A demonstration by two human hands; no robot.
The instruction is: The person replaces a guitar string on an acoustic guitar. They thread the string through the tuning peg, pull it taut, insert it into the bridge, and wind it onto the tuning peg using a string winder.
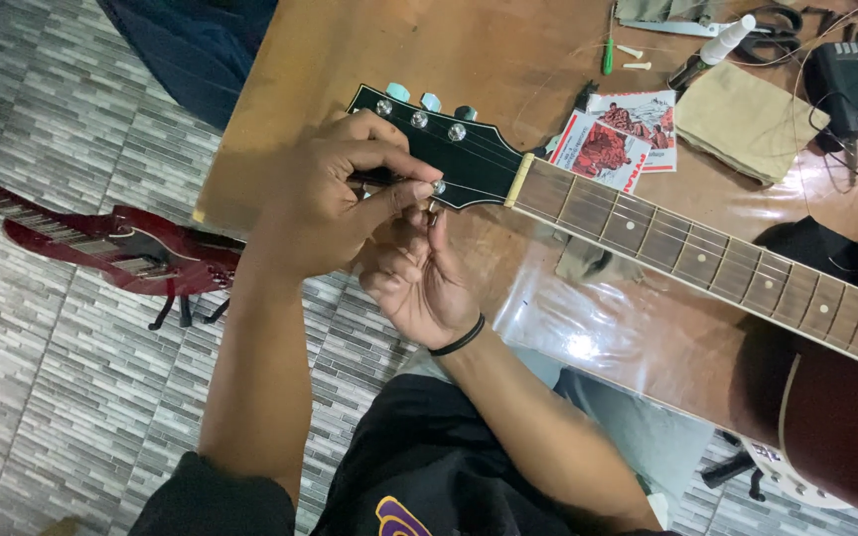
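Left hand (335, 194) pinches a tuning post (439, 187) on the black headstock (449, 154), frame centre; right hand (419, 273) cups beneath, fingers curled at the tuner.

- I see bare bench (469, 50) above the headstock (444, 149), toward the far edge: open room.
- The guitar neck (707, 253) bars the bench diagonally.
- Beyond it, string packets (613, 139), a folded cloth (747, 119), a spray bottle (727, 40) and a black device (846, 84) crowd the far right corner.
- Off the left edge, a red guitar (121, 248) lies on the floor.

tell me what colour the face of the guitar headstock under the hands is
Glossy black, on the guitar headstock with silver tuning posts; the head view shows it best.
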